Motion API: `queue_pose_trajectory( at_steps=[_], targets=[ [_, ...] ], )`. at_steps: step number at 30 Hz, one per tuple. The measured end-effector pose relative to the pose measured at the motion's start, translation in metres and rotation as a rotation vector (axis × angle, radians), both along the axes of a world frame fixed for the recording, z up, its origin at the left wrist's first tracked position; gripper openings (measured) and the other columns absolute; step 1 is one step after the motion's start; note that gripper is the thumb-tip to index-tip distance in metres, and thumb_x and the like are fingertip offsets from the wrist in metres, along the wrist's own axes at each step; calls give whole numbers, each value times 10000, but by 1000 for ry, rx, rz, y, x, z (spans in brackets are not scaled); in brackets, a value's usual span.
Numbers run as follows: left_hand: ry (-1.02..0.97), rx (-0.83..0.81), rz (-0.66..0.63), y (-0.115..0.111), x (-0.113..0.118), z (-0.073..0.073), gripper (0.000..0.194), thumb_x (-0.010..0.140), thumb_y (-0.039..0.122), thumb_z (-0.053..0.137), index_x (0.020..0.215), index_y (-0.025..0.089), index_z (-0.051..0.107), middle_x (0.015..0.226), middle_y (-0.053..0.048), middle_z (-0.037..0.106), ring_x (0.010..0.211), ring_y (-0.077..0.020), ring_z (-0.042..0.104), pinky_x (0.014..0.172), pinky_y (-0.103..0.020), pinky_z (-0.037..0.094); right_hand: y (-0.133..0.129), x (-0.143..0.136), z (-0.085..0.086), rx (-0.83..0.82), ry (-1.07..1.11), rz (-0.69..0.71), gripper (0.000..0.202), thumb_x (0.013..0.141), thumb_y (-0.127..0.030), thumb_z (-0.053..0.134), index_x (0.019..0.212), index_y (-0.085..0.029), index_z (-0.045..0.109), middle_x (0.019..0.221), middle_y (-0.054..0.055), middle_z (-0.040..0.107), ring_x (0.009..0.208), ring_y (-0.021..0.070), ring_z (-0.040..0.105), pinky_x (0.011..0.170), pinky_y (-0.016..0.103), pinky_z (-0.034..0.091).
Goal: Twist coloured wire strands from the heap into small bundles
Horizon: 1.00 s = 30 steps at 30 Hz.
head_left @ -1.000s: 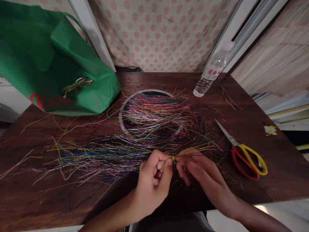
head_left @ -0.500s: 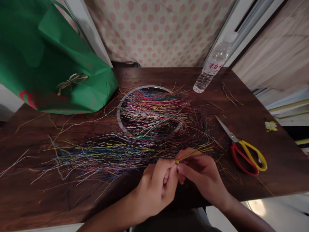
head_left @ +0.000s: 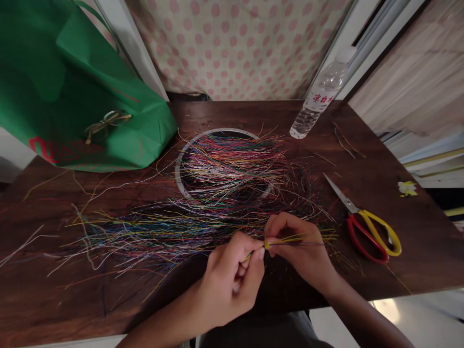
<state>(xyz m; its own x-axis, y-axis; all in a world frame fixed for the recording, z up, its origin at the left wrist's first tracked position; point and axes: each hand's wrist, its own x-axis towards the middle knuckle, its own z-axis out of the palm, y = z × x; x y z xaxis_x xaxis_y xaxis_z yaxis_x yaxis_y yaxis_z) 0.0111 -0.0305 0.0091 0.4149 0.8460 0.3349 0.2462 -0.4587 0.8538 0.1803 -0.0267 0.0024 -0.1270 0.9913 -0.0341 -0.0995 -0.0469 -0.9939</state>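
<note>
My left hand (head_left: 234, 278) pinches a thin bundle of yellow and dark wires close to a small yellow knot (head_left: 267, 245). On the knot's other side, the thumb and fingers of my right hand (head_left: 299, 246) are closed on the same wires, whose loose ends (head_left: 300, 238) stick out to the right across that hand. Behind and left of my hands lies a long heap of coloured wires (head_left: 163, 232). A second heap (head_left: 232, 162) rests over a dark round inset with a pale rim (head_left: 178, 169).
Scissors (head_left: 357, 210) with red and yellow handles lie open on the right of the wooden table (head_left: 384, 169). A water bottle (head_left: 319, 99) stands at the back right. A green bag (head_left: 119, 111) with glasses on it fills the back left. Wire scraps lie around.
The fingers of my right hand have shifted and its index finger is now raised and bent. My left hand has turned slightly, and more of the wire ends show at the right.
</note>
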Motion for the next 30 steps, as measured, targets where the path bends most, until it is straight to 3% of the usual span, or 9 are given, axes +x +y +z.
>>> queue_pose_trajectory(
  at_steps=[3, 7, 13, 19, 21, 25, 30],
  targets=[
    [152, 306, 127, -5, 1, -8, 184, 853, 72, 513, 1014, 160, 532, 629, 24, 549, 442, -79, 484, 374, -175, 391, -7, -10, -3, -97, 169, 29, 90, 787, -219, 681, 740, -192, 609, 678, -22, 550, 544, 91, 501, 492, 222, 427],
    [232, 511, 158, -5, 3, -13, 169, 872, 73, 490, 1028, 105, 545, 633, -8, 598, 471, -105, 527, 407, -204, 445, -18, -17, -9, -82, 297, -48, 73, 817, -223, 663, 887, -240, 678, 829, 19, 605, 697, 122, 559, 587, 239, 491],
    [244, 468, 171, -3, 6, -13, 150, 869, 66, 485, 1004, 119, 525, 594, 18, 538, 452, -102, 483, 417, -218, 416, -16, -17, -13, 31, 310, -77, 159, 799, -188, 684, 927, -280, 709, 893, 27, 633, 862, 156, 571, 737, 276, 489],
    [46, 49, 57, 0, 10, -10, 143, 853, 46, 452, 846, 188, 432, 548, 91, 339, 368, -33, 333, 330, -143, 246, -9, -17, -20, 64, 341, -55, 92, 812, -192, 664, 877, -253, 683, 810, 5, 585, 702, 119, 532, 585, 223, 462],
    [47, -3, 62, -1, 10, -11, 134, 858, 60, 460, 850, 190, 432, 552, 91, 338, 372, -31, 347, 329, -139, 239, -9, -18, -21, 65, 337, -49, 80, 819, -206, 656, 881, -254, 673, 811, 7, 579, 690, 123, 520, 583, 232, 455],
    [167, 179, 173, -4, 11, -15, 121, 857, 71, 460, 911, 178, 477, 576, 47, 479, 431, -76, 468, 384, -166, 366, -11, -20, -16, -6, 379, -39, 69, 806, -238, 672, 872, -250, 659, 825, 10, 564, 792, 143, 511, 689, 257, 445],
    [290, 413, 183, -3, 14, -13, 92, 883, 81, 439, 887, 154, 494, 579, 6, 598, 435, -122, 569, 422, -223, 447, -14, -24, -5, -186, 636, 10, 109, 820, -330, 625, 814, -222, 640, 791, 0, 508, 726, 128, 469, 689, 243, 429]
  ],
)
